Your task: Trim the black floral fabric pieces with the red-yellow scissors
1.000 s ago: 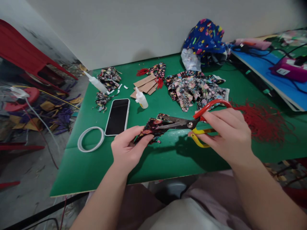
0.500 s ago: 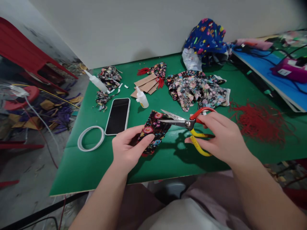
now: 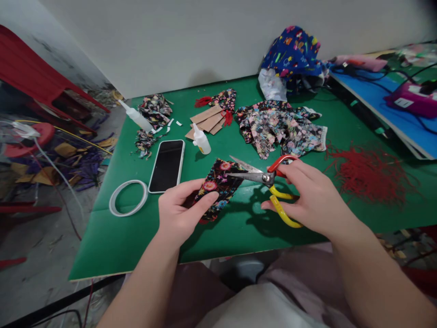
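Left Hand (image 3: 186, 209) Holds Flowered Cloth (image 3: 223, 187), Right Hand (image 3: 314, 198) Holds Scissors (image 3: 262, 176)

In the head view, the left hand grasps the flowered cloth, with the thumb on top and the fingers behind it. This cloth is above the green table (image 3: 102, 246), near its front edge, and it is held tilted; a little red shows at its lower end. The right hand grasps the scissors by their red and yellow handles. The blades stand apart and point to the left; the lower blade lies across the upper right part of the cloth, but I cannot tell if it touches.

Behind the left hand lies a phone (image 3: 167, 166), and beside the phone is a white ring (image 3: 127, 214). Farther back, a small bottle (image 3: 202, 141) stands upright just in front of some brown strips (image 3: 207, 121). A crumpled cloth (image 3: 273, 127) lies behind the scissors, and red threads (image 3: 372, 175) make a loose pile to the right of the right hand.
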Motion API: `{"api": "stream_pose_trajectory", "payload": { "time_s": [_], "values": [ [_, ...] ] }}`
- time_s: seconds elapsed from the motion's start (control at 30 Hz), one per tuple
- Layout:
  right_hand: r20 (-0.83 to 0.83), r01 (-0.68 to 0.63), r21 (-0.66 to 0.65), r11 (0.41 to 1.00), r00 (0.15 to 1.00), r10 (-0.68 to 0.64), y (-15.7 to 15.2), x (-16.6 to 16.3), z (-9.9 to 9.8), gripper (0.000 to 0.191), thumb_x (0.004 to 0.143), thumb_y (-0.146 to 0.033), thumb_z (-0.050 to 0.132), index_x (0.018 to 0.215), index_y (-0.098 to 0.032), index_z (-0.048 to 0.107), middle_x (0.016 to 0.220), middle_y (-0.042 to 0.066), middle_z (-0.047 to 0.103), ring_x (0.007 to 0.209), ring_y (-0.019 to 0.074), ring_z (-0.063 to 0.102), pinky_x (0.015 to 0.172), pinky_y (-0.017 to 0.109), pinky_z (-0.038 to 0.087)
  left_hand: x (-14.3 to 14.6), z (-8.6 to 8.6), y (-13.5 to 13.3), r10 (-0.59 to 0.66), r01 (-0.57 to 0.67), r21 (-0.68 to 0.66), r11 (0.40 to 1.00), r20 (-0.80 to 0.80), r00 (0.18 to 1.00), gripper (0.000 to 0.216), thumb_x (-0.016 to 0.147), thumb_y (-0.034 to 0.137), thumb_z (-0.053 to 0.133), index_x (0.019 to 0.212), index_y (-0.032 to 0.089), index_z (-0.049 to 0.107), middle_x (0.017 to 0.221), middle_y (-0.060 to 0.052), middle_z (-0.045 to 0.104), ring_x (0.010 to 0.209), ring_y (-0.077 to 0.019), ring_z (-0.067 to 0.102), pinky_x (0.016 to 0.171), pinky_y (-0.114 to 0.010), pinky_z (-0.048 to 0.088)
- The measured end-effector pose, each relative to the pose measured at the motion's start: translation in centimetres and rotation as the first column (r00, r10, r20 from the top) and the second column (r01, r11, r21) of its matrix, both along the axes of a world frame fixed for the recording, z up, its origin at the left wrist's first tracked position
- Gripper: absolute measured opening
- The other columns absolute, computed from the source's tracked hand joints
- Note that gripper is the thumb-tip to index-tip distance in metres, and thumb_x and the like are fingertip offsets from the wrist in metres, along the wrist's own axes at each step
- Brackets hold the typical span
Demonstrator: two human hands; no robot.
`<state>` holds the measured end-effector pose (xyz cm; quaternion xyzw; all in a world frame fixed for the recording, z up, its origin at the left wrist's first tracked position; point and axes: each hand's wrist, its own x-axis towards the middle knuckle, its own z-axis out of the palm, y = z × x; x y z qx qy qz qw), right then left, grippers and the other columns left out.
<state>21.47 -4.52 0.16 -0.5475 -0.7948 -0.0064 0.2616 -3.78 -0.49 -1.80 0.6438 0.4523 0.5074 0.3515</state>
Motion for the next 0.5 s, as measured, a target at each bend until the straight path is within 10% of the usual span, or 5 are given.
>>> {"api": "stream_pose_trajectory", "payload": {
  "time_s": [0.5],
  "values": [
    [0.029, -0.014, 0.09, 0.996, 1.0, 0.011, -0.02, 0.03, 0.07, 0.054, 0.081, -0.06, 0.049, 0.095, -0.009, 0.059, 0.082, 0.011, 0.062, 0.072, 0.0214, 0.059, 0.061, 0.032, 0.045, 0.07, -0.01, 0.1, -0.024, 0.026, -0.146, 0.989, 0.013, 1.0, 0.02, 0.065, 0.028, 0.078, 0.083, 0.02, 0.075, 0.076, -0.001, 0.075, 0.062, -0.0156, 0.068, 0.056, -0.022, 0.057]
  ]
}}
